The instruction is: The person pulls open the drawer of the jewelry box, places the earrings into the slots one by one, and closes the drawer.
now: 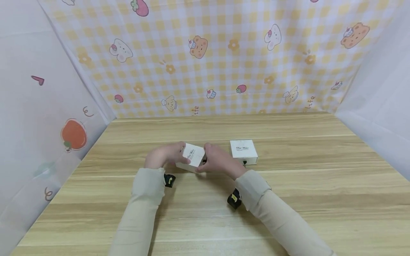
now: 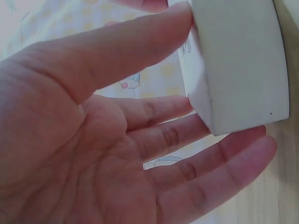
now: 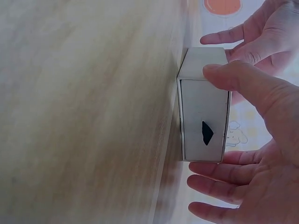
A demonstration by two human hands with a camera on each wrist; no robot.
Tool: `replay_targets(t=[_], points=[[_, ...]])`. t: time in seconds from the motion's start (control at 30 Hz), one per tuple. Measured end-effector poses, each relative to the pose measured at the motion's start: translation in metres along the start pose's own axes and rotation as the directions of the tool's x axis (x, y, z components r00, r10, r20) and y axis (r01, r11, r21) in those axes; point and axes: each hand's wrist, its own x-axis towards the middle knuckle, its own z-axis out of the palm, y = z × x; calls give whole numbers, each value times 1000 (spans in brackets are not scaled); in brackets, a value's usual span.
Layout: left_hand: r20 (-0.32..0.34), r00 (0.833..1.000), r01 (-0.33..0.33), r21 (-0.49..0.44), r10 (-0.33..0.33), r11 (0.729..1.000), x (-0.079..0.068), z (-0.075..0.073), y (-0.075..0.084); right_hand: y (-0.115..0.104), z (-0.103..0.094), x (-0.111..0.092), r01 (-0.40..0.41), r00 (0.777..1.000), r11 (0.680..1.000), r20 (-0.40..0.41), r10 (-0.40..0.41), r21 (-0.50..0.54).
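Observation:
Both hands hold a small white drawer box [image 1: 193,153] with dark lettering on its top, turned at an angle close over the table. My left hand [image 1: 166,154] grips its left end, and in the left wrist view the thumb is on one side and the fingers [image 2: 201,184] on another. From the right, my right hand [image 1: 221,161] holds the other end between thumb and fingers. The right wrist view shows the drawer front with a black pull tab [image 3: 207,133] facing that hand; the drawer sits flush in its sleeve.
A second white drawer box [image 1: 243,149], with similar lettering and a dark tab, stands on the wood-grain table [image 1: 304,170] just right of the right hand. Behind the table hangs a yellow checked curtain [image 1: 217,71], with white side curtains at left and right.

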Motion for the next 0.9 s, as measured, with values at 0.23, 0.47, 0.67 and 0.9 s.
replay_targets(t=[0.23,0.47,0.67,0.9], points=[[-3,1000,6,138,-6,990,-7,5,11,1,0,-10,22,1000,1000,-4,-22,-16],[-4,1000,-9,225,10,974,-12,12,16,1,0,-22,36,999,998,-5,-36,-43],[-5,1000,-27,212,29,977,-20,19,22,3,0,-33,68,997,996,-18,-70,-60],[-5,997,-75,248,79,966,-26,30,30,15,7,-51,72,993,990,-86,-83,-123]])
